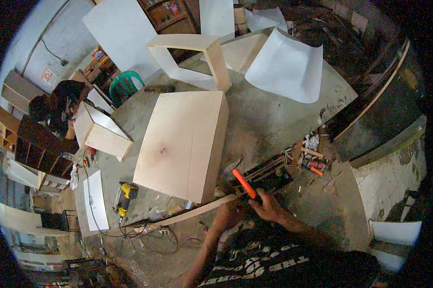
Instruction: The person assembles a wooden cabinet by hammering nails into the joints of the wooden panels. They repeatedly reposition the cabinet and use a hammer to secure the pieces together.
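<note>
My right hand (pixel 268 208) is closed around the dark end of a tool with an orange handle (pixel 244 183); its orange part points up and left, and its kind is unclear. Close beside it, my left hand (pixel 230 211) is curled at the end of a pale wooden strip (pixel 195 213). What its fingers hold is hidden. Just ahead of both hands lies a large light plywood box (pixel 180 144) on the work table (pixel 255 122), its broad face up with a dark smudge.
A yellow-black power drill (pixel 125 200) and a white sheet (pixel 96 200) lie left. An open wooden frame (pixel 192 60) and a curved white sheet (pixel 288 67) stand farther back. Another person (pixel 58 108) works by a smaller box (pixel 101 130). Cables (pixel 166 247) trail below the table edge.
</note>
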Motion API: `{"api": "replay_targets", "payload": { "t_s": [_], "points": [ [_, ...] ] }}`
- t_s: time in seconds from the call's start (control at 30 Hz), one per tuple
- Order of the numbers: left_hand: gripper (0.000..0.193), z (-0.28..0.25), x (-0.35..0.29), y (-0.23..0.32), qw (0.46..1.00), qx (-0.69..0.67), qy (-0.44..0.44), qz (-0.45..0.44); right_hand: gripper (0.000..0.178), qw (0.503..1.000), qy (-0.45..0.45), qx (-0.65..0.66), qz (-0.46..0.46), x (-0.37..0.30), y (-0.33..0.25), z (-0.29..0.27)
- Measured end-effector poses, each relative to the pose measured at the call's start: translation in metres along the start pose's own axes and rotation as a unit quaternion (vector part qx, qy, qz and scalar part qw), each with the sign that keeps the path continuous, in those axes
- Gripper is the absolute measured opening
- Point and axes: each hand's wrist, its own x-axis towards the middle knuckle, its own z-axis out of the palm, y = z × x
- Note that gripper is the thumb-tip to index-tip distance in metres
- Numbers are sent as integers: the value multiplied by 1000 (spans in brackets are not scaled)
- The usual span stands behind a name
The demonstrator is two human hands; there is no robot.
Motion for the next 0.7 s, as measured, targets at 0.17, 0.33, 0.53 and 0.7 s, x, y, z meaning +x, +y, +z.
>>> {"api": "replay_targets", "payload": {
  "t_s": [0.17,0.33,0.53,0.7],
  "points": [
    [13,-87,2,-9,948,-286,129,-47,48,968,0,81,237,11,-14,-14],
    [13,-152,53,-41,940,-199,278,-2,48,904,-20,247,348,7,-19,-34],
    [10,-158,102,-72,965,-108,232,50,37,899,-5,298,320,-53,-49,-47],
    [12,-154,115,-82,964,119,227,70,33,841,-32,334,424,-55,-60,-59]
  ]
}}
